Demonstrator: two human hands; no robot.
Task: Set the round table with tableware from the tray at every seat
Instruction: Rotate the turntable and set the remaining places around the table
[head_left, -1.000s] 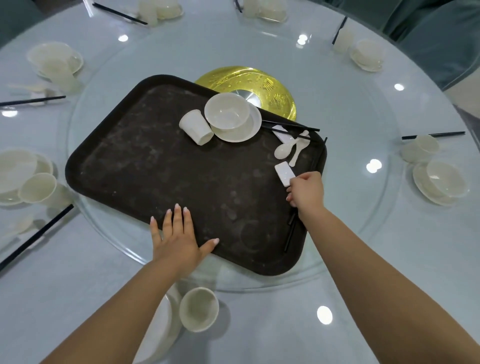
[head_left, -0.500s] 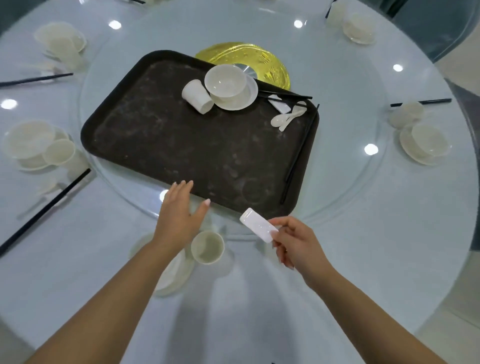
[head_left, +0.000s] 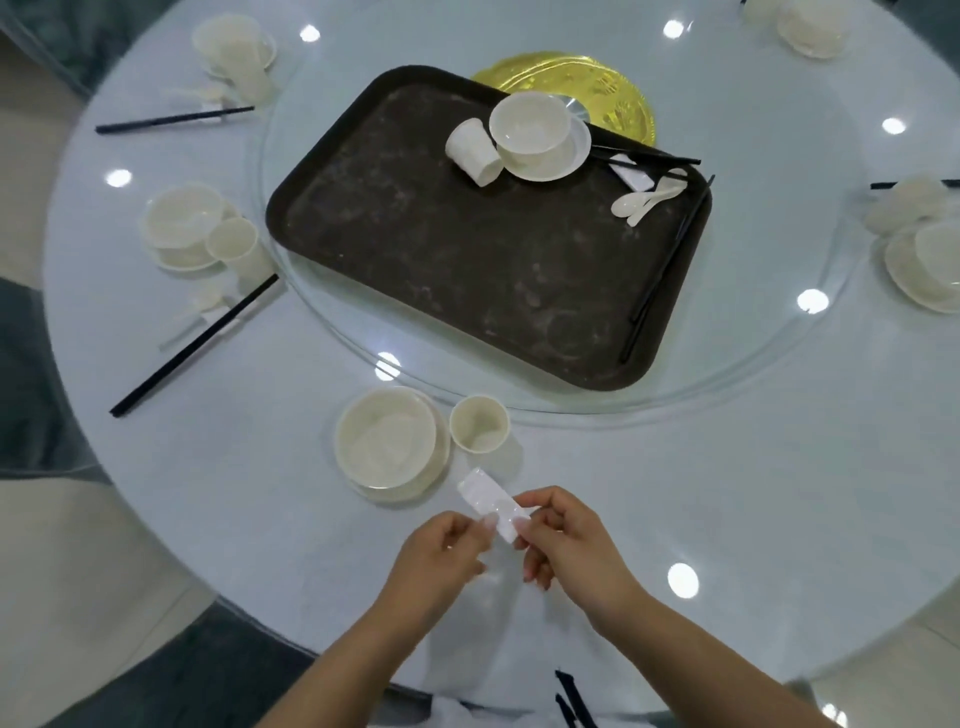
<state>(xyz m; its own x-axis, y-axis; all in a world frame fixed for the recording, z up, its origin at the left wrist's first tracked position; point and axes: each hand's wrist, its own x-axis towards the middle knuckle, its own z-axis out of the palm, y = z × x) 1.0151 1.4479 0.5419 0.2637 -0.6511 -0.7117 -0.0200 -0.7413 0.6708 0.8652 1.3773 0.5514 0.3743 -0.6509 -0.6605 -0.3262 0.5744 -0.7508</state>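
both hands met over the near edge of the round white glass-topped table (head_left: 727, 467), at about six o'clock. the left hand (head_left: 441, 551) and the right hand (head_left: 566, 540) each pinched one end of a small flat white rectangular rest (head_left: 491, 503), fingertips closed on it from either side, so it hung just above the tabletop and did not seem to touch it. it sat just beside the near place setting, at roughly five o'clock from the cream bowl stacked on a cream plate (head_left: 387, 447) and directly below the small cream cup (head_left: 479, 430).

this looked like the step of laying the rest at the nearest seat, which had bowl, plate and cup but no spoon or chopsticks yet. the next move probably called for lowering the rest flat to the right of the plate, then letting go with both hands.

after that, the dark brown rectangular tray (head_left: 467, 249) at twelve o'clock on the clear glass turntable (head_left: 779, 332) held what was left: a bowl on a plate, a tipped cup (head_left: 474, 151), two white spoons (head_left: 644, 200), another white rest (head_left: 631, 174) and black chopsticks (head_left: 660, 291) along its right rim. seats at nine and ten o'clock appeared already laid.
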